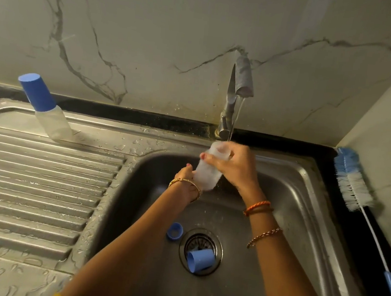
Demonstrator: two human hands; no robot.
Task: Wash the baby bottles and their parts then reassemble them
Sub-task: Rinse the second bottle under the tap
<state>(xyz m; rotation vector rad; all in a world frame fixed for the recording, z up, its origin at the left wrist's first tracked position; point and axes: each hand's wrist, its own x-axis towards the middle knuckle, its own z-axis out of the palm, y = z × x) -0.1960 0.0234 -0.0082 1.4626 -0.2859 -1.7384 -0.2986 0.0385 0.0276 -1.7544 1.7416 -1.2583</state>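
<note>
**Fingers wrapped on a clear bottle under the running tap**

Fingers of the right hand (232,165) curl round the upper end of the clear bottle body (208,166), the thumb across its near side, close to the open mouth. Fingers of the left hand (187,179) curl round the lower end, so the bottle is held between both hands, tilted, its mouth up towards the tap (235,96). A thin stream of water falls from the spout to about the bottle's mouth; whether it runs inside I cannot tell.

Below the hands, in the basin of the sink (304,207), a blue collar ring (175,231) lies just beside the drain and a blue cap (200,260) lies on its side over the strainer (201,242). A second bottle (46,108), capped and assembled, stands on the draining board at the left. A bottle brush (354,186) lies on the counter edge at the right.

The step in hand looks like rinsing this bottle body. Next, I judge, comes emptying it, then reaching for the brush or the loose blue parts, which seem not yet washed; reassembly is well off.
</note>
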